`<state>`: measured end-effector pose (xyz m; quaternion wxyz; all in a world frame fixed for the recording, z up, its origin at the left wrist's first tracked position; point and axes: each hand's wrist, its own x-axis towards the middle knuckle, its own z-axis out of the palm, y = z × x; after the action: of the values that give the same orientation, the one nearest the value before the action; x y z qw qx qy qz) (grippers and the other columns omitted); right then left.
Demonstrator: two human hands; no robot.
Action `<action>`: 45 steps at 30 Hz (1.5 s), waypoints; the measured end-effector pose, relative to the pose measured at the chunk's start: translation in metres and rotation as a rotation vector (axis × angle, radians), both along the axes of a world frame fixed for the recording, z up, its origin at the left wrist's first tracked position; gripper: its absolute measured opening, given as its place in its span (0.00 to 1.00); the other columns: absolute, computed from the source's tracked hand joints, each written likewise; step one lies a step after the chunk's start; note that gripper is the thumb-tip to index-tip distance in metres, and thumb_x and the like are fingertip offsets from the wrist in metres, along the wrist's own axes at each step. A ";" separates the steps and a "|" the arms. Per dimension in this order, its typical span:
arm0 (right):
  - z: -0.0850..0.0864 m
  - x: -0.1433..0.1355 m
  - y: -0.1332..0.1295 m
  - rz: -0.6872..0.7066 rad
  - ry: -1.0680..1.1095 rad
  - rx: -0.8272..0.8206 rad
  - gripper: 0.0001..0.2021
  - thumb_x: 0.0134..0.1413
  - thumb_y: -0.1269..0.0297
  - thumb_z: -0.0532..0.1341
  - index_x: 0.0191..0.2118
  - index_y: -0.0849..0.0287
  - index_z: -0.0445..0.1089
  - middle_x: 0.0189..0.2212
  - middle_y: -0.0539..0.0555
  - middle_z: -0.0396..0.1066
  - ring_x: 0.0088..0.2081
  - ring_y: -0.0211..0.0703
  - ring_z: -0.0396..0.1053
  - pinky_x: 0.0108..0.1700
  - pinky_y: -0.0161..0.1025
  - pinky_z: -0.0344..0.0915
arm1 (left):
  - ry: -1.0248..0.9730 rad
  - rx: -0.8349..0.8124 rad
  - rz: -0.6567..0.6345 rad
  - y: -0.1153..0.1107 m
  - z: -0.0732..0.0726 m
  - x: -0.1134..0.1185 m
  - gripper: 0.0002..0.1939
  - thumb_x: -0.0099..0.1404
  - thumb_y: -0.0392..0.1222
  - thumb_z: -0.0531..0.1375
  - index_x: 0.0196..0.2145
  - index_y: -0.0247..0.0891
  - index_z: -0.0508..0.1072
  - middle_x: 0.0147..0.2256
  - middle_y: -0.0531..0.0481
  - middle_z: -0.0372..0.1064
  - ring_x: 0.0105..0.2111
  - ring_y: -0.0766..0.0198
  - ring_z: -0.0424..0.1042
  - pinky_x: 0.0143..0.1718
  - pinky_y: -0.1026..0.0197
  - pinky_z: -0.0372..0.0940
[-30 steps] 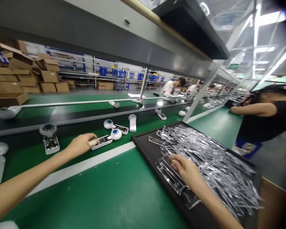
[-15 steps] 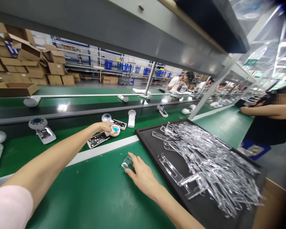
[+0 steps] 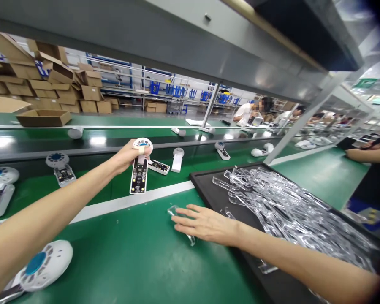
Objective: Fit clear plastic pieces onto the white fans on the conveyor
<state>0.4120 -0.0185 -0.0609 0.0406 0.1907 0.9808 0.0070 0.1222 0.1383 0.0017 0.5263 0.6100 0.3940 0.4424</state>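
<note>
A white device [image 3: 139,175] with a round vented head and a dark circuit board hangs from my left hand [image 3: 129,155], whose fingers close round its neck above the belt. My right hand [image 3: 201,223] lies with fingers spread over a clear plastic piece [image 3: 191,240] on the green table [image 3: 123,253]; the fingers cover part of the piece. Beside it, a black tray [image 3: 198,181] holds a heap of clear plastic pieces [image 3: 281,202].
Similar devices rest on the green belt, one with its board showing [image 3: 63,174] and one white [image 3: 177,160]. Another device [image 3: 46,265] is at the lower left. A slanted post [image 3: 296,124] rises behind the tray. A co-worker's arm [image 3: 370,155] reaches in at right.
My left hand has lifted the device off the belt, and its board now hangs downward. My right hand has turned and spread over the clear piece. The view has shifted left.
</note>
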 end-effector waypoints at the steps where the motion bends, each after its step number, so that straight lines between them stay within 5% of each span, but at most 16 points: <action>1: 0.001 -0.007 0.001 -0.060 0.024 -0.029 0.23 0.60 0.73 0.56 0.61 0.60 0.59 0.61 0.61 0.60 0.64 0.51 0.53 0.62 0.53 0.54 | -0.101 -0.053 0.015 -0.006 0.003 -0.006 0.21 0.46 0.51 0.69 0.32 0.35 0.70 0.27 0.50 0.69 0.28 0.61 0.72 0.31 0.60 0.66; 5: 0.006 -0.049 -0.004 -0.492 0.220 -0.098 0.28 0.59 0.62 0.59 0.63 0.62 0.55 0.48 0.62 0.70 0.51 0.51 0.68 0.54 0.51 0.65 | -0.295 -0.113 0.136 -0.030 -0.005 -0.019 0.21 0.45 0.49 0.70 0.32 0.34 0.71 0.28 0.51 0.69 0.27 0.64 0.71 0.33 0.61 0.67; 9: 0.017 -0.116 0.002 -0.843 0.490 0.010 0.27 0.63 0.61 0.52 0.65 0.65 0.50 0.45 0.64 0.67 0.48 0.54 0.68 0.46 0.51 0.71 | -0.281 -0.129 0.267 -0.053 -0.012 -0.015 0.24 0.46 0.51 0.69 0.37 0.35 0.70 0.34 0.49 0.70 0.31 0.63 0.70 0.34 0.60 0.67; 16: 0.021 -0.193 0.028 -1.054 0.627 0.146 0.26 0.64 0.58 0.51 0.63 0.66 0.53 0.43 0.67 0.65 0.46 0.60 0.66 0.39 0.54 0.71 | -0.175 -0.173 0.354 -0.085 -0.004 -0.003 0.32 0.45 0.56 0.67 0.45 0.37 0.67 0.41 0.45 0.70 0.36 0.59 0.70 0.30 0.62 0.63; 20: 0.007 -0.194 0.026 -1.070 0.575 0.160 0.27 0.63 0.59 0.52 0.63 0.70 0.53 0.43 0.69 0.66 0.45 0.61 0.65 0.44 0.58 0.68 | -0.205 -0.173 0.390 -0.086 0.000 -0.004 0.34 0.42 0.53 0.69 0.45 0.37 0.67 0.41 0.45 0.70 0.36 0.59 0.70 0.30 0.62 0.62; 24: -0.007 -0.181 0.026 -0.973 0.708 0.133 0.30 0.65 0.61 0.47 0.68 0.64 0.40 0.46 0.66 0.65 0.45 0.57 0.65 0.43 0.55 0.68 | -0.293 -0.145 0.422 -0.085 0.007 -0.005 0.35 0.42 0.54 0.69 0.46 0.37 0.67 0.42 0.45 0.70 0.37 0.59 0.70 0.30 0.62 0.63; 27: -0.004 -0.170 0.025 -0.870 0.838 0.075 0.30 0.65 0.62 0.47 0.69 0.59 0.37 0.47 0.63 0.64 0.46 0.54 0.65 0.45 0.50 0.69 | -0.361 -0.109 0.296 -0.089 0.006 -0.006 0.34 0.43 0.55 0.69 0.46 0.39 0.67 0.42 0.47 0.70 0.39 0.59 0.70 0.34 0.62 0.65; 31: 0.014 -0.166 0.013 -0.818 0.907 0.024 0.29 0.64 0.60 0.52 0.68 0.55 0.45 0.51 0.61 0.64 0.52 0.52 0.63 0.53 0.48 0.64 | -0.225 -0.290 0.102 -0.101 -0.005 -0.005 0.29 0.42 0.59 0.69 0.37 0.36 0.73 0.37 0.44 0.73 0.37 0.56 0.71 0.34 0.60 0.66; 35: 0.027 -0.174 0.016 -1.048 1.127 -0.216 0.21 0.64 0.56 0.50 0.59 0.56 0.61 0.46 0.56 0.70 0.47 0.46 0.68 0.50 0.43 0.65 | -0.165 -0.241 0.290 -0.112 -0.010 -0.003 0.28 0.43 0.58 0.70 0.38 0.38 0.75 0.41 0.46 0.74 0.41 0.54 0.71 0.36 0.60 0.68; 38: 0.024 -0.176 0.033 -1.267 1.325 -0.356 0.21 0.67 0.59 0.42 0.37 0.58 0.72 0.33 0.54 0.74 0.37 0.44 0.71 0.42 0.39 0.66 | -0.151 -0.114 0.349 -0.120 -0.009 0.001 0.24 0.44 0.55 0.70 0.37 0.44 0.76 0.42 0.50 0.74 0.44 0.53 0.71 0.39 0.60 0.69; 41: 0.019 -0.179 0.043 -1.295 1.363 -0.271 0.25 0.66 0.61 0.40 0.25 0.56 0.69 0.26 0.53 0.73 0.31 0.44 0.70 0.37 0.38 0.64 | -0.191 -0.101 0.335 -0.130 -0.009 0.005 0.20 0.44 0.54 0.70 0.34 0.45 0.76 0.40 0.50 0.74 0.43 0.52 0.72 0.38 0.60 0.70; 45: 0.027 -0.177 0.042 -1.250 1.135 -0.185 0.24 0.67 0.60 0.41 0.29 0.56 0.71 0.28 0.52 0.74 0.32 0.42 0.71 0.36 0.36 0.63 | -0.217 -0.188 0.322 -0.123 -0.012 0.000 0.20 0.44 0.52 0.70 0.34 0.43 0.76 0.39 0.50 0.75 0.41 0.55 0.73 0.35 0.62 0.71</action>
<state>0.2353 0.0235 -0.0336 -0.4457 0.6682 0.5633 -0.1936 0.1224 0.0149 -0.0104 0.5429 0.4362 0.4667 0.5451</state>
